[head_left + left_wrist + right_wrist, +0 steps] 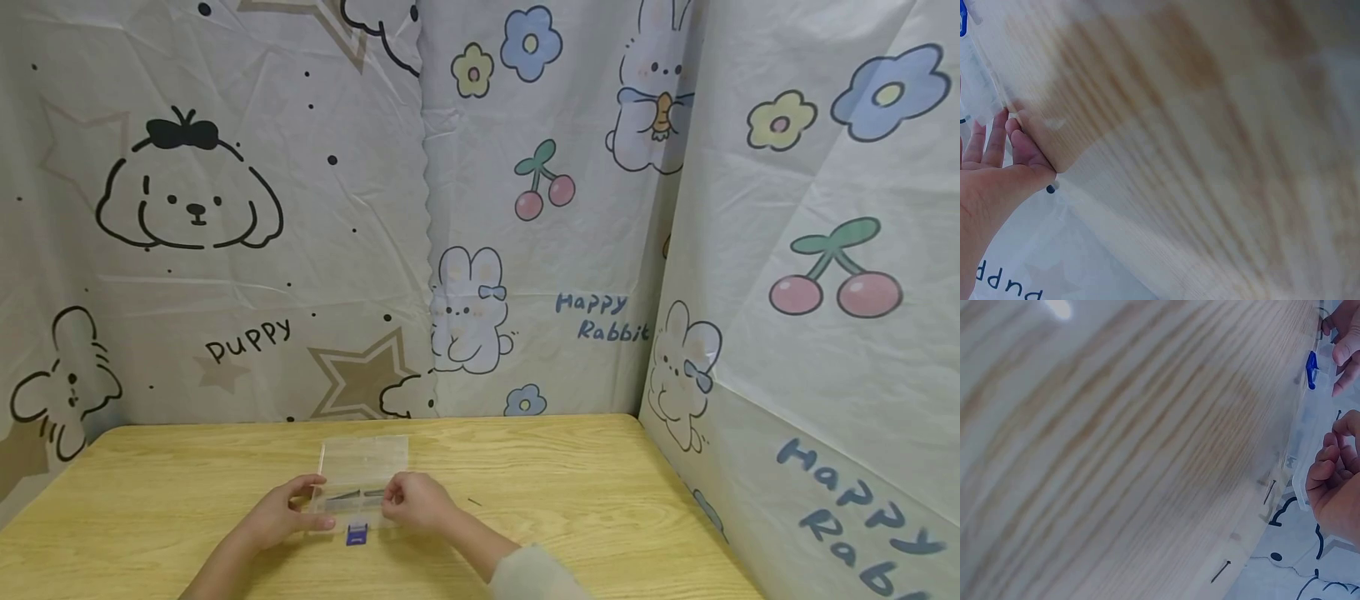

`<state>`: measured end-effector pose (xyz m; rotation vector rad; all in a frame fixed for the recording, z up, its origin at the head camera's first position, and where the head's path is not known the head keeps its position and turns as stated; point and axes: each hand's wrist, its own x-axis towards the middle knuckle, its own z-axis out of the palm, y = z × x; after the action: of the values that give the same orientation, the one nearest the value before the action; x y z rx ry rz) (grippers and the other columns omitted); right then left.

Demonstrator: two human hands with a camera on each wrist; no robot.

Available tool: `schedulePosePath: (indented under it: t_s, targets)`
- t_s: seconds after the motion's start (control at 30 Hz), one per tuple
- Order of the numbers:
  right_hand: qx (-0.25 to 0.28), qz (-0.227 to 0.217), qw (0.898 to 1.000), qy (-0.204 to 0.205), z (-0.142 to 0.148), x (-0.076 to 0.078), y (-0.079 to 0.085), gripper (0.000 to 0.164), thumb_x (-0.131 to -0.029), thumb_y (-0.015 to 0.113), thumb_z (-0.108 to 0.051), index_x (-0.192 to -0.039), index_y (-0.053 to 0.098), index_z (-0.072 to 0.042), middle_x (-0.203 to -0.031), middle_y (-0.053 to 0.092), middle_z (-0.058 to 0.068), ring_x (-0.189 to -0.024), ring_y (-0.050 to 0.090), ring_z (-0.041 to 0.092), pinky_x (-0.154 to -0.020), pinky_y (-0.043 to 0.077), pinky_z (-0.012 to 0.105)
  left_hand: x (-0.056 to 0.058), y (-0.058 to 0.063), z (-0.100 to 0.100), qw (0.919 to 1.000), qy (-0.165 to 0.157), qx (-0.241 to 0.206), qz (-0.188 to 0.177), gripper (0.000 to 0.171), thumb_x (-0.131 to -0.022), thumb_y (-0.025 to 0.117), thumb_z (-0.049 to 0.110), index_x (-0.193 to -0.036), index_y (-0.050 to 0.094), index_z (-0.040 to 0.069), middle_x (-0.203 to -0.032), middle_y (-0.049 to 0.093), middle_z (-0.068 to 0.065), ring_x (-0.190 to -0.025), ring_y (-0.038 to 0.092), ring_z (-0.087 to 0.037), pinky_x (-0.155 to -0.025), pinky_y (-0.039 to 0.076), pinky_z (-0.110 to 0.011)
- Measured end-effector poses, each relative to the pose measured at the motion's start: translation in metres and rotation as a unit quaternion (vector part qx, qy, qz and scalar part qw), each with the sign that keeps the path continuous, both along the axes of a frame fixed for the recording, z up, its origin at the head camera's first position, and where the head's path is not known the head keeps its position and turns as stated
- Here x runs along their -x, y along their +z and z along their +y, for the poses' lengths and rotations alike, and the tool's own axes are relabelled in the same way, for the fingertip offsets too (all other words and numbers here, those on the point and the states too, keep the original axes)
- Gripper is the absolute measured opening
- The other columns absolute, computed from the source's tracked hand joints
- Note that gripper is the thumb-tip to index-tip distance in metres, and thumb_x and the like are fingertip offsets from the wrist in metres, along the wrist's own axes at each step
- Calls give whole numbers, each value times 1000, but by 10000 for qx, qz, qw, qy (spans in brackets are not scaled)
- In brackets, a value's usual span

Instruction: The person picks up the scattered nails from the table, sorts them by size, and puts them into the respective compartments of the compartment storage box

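A clear plastic box [341,523] with compartments lies on the table, its lid [367,457] raised at the back and a blue latch [357,534] at its front. Dark slim nails [345,496] show inside. The left hand [279,512] grips the box's left end, thumb in front and fingers behind. Over the right compartments, the right hand [418,502] has thumb and forefinger together. In the right wrist view, a small dark nail [1339,415] sticks out at those fingertips; the fingers hide most of it.
A loose nail [474,502] lies on the wooden table [570,508] right of the box. The right wrist view shows another nail [1221,571] on the tabletop. Printed cloth [360,275] hangs behind the table and along its right side.
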<state>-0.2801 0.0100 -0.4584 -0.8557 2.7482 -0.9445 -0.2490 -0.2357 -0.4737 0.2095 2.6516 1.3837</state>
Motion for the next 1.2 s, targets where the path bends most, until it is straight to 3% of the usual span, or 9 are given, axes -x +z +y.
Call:
schedulePosePath:
  t_s: [0.3, 0.57, 1.2]
  targets:
    - [36, 41, 10000, -40, -7, -2, -2, 4, -82, 63, -12, -81, 63, -9, -63, 48, -10, -54, 40, 1, -51, 36, 15, 0, -1, 0, 10000, 47, -19, -9, 74, -77, 77, 30, -135, 42, -1, -131, 45, -34, -108, 53, -41, -85, 49, -49]
    - [25, -4, 9999, -128, -8, -1, -2, 4, -82, 62, -13, -82, 63, -9, -65, 51, -9, -56, 42, 2, -53, 37, 16, 0, 0, 1, 10000, 59, -35, -18, 75, -77, 77, 31, -135, 41, -1, -132, 44, -35, -111, 50, -47, -88, 46, -53]
    - [107, 1, 9997, -200, -10, 0, -6, 4, -82, 64, -14, -82, 64, -9, -67, 53, -8, -59, 43, 1, -55, 38, 15, 0, -1, 1, 10000, 59, -3, 19, 74, -76, 77, 30, -134, 42, -1, -130, 47, -32, -107, 53, -39, -86, 48, -50]
